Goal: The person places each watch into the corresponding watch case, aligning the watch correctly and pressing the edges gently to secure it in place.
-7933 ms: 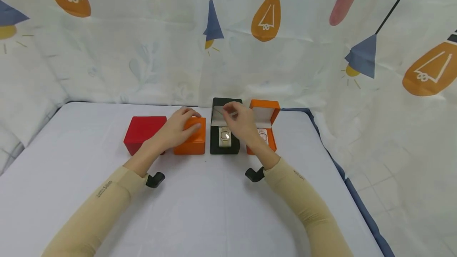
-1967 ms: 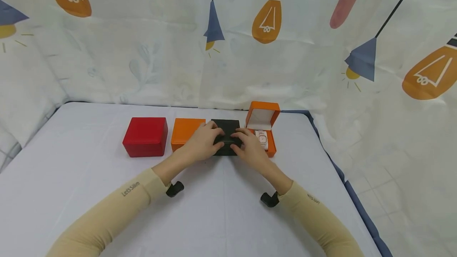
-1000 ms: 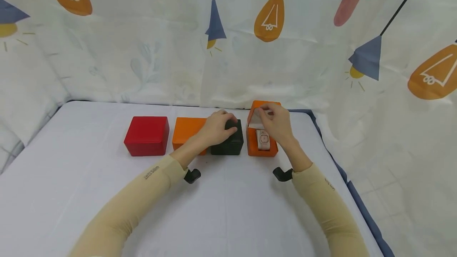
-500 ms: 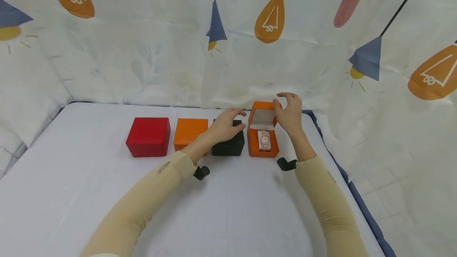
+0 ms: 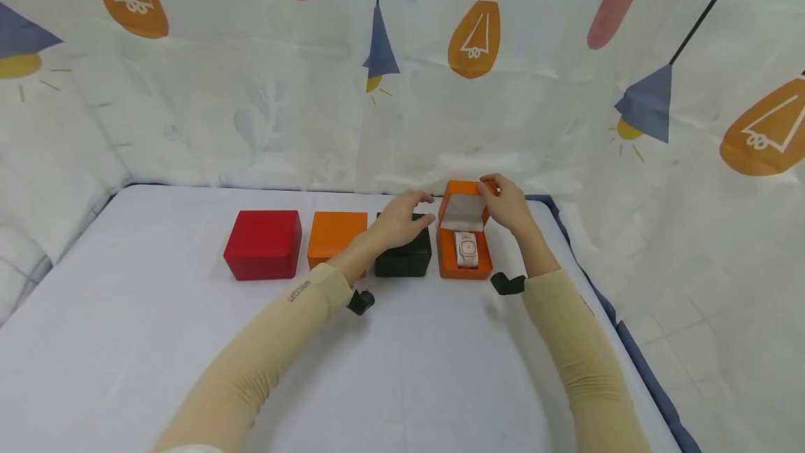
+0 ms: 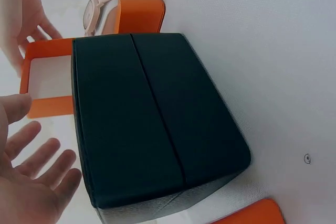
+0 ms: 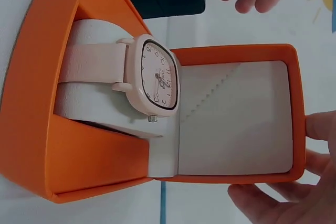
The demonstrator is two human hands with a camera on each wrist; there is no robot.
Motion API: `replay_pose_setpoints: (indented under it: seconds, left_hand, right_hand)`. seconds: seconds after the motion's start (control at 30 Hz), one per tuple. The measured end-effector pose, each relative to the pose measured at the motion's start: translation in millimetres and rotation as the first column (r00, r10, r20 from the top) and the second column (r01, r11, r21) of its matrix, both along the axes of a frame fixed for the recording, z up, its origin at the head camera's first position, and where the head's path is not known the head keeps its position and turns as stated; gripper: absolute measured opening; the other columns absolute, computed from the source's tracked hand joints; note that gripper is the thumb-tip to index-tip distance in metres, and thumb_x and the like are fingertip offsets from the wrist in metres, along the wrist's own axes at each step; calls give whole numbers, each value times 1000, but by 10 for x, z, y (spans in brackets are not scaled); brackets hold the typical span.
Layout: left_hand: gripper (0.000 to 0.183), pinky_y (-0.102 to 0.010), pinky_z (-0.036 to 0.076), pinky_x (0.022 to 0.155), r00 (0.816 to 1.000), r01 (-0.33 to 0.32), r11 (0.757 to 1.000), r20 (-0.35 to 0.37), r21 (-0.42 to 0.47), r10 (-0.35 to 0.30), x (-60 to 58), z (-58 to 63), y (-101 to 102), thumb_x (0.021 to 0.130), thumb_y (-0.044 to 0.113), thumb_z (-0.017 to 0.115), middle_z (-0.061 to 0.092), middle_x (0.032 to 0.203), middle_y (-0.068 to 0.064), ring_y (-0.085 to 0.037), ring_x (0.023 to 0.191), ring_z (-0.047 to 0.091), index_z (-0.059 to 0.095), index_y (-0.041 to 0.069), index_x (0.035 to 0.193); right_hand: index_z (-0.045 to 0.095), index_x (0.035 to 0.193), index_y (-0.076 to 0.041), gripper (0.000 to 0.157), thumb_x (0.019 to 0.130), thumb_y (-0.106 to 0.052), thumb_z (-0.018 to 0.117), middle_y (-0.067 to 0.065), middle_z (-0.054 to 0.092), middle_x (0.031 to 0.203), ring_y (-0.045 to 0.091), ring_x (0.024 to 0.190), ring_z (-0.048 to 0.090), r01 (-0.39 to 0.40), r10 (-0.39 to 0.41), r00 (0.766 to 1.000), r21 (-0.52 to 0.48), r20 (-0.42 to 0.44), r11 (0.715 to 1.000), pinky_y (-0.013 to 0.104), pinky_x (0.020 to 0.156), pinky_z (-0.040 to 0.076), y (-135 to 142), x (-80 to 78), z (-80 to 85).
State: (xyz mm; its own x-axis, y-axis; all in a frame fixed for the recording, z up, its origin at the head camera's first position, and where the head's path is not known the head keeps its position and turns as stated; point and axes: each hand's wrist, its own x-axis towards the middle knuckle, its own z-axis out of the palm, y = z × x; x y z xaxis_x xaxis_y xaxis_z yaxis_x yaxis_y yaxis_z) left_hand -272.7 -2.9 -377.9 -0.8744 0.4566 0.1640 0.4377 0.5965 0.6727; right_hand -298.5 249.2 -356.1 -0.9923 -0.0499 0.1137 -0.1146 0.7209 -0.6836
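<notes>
An orange watch box (image 5: 448, 257) stands with its lid raised, showing a pale lining. Inside, a pale pink wristwatch (image 7: 157, 77) with a squarish face is wrapped round a white cushion. My right hand (image 5: 508, 207) grips the raised lid (image 7: 296, 103) at its corner, with fingers along the outer edge. My left hand (image 5: 400, 221) is over the closed dark green box (image 6: 136, 114), fingers spread and thumb apart, holding nothing. In the left wrist view its fingers (image 6: 47, 156) show beside that box, near the orange lid.
Left of the green box stand a closed orange box (image 5: 336, 229) and a closed red box (image 5: 263, 240), all in one row on the white-covered table (image 5: 402, 369). A printed curtain (image 5: 402, 124) hangs just behind the table's far edge.
Earlier the green box stood open with a watch inside; both hands closed its lid. The right hand then moved right to the open orange box's lid, and the left stayed over the green box.
</notes>
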Motion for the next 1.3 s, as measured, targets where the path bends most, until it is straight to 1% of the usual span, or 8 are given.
replay_pose_setpoints:
  seconds: [0.1, 0.3, 0.43, 0.63, 0.77, 0.97, 1.13, 1.3]
  left_hand:
    - [45, -44, 41, 112, 1000, -12, 1000, 13, 14, 12, -15, 2, 11, 107, 27, 57, 50, 149, -14, -34, 133, 50, 52, 5, 146]
    - [48, -43, 43, 111, 1000, 10, 999, 19, 36, -11, -55, 26, 61, 108, 28, 55, 50, 149, -16, -35, 132, 51, 48, 5, 149]
    - [51, -46, 43, 111, 998, 31, 996, 43, 79, -35, -61, 71, 114, 110, 27, 51, 47, 151, -20, -39, 133, 49, 41, 2, 154]
    - [54, -47, 41, 112, 995, 39, 995, 87, 97, -47, -40, 111, 184, 112, 28, 44, 42, 153, -22, -35, 135, 46, 31, 4, 159]
    - [57, -47, 41, 112, 994, 35, 995, 96, 97, -45, -35, 121, 211, 112, 31, 43, 41, 153, -22, -34, 136, 45, 26, 6, 161]
    - [60, -50, 41, 112, 992, 38, 990, 116, 136, -54, -33, 137, 247, 111, 31, 45, 37, 155, -23, -38, 136, 45, 25, 7, 162]
    - [62, -48, 42, 111, 992, 57, 990, 101, 130, -70, -32, 150, 286, 111, 34, 45, 37, 155, -23, -37, 135, 47, 23, 6, 162]
    - [63, -47, 42, 111, 993, 77, 988, 84, 132, -88, -39, 150, 317, 111, 36, 44, 38, 154, -23, -36, 134, 46, 22, 6, 163]
  right_hand:
    - [55, 142, -5, 46, 108, -35, 51, 22, 52, 143, 38, 118, 51, 7, -7, 1000, -7, 13, 1000, 56, 98, 48, -7, 1, 3]
    - [57, 140, -6, 45, 108, -38, 53, 23, 48, 147, 40, 127, 47, 6, -6, 999, -14, 35, 1000, 59, 103, 45, 26, 24, 23]
    - [56, 142, -7, 47, 108, -39, 53, 23, 47, 148, 42, 128, 46, -4, 5, 999, -25, 47, 1000, 60, 104, 44, 55, 48, 34]
    - [52, 147, -8, 51, 107, -40, 54, 24, 44, 151, 42, 132, 47, 6, -3, 998, -63, 58, 998, 59, 106, 44, 57, 65, 10]
    - [53, 144, -8, 51, 107, -42, 55, 22, 46, 149, 41, 127, 50, 6, -2, 998, -75, 60, 997, 57, 105, 46, 56, 65, -10]
    - [53, 142, -8, 50, 107, -43, 54, 21, 48, 145, 39, 119, 52, -7, 12, 999, -92, 47, 996, 54, 102, 48, 48, 78, -37]
    - [54, 141, -10, 50, 106, -45, 54, 18, 52, 139, 37, 112, 53, 5, 0, 999, -108, 46, 994, 49, 94, 51, 42, 97, -49]
    - [53, 142, -9, 52, 106, -47, 53, 17, 53, 137, 35, 112, 54, 2, 2, 999, -123, 32, 992, 49, 95, 51, 48, 113, -92]
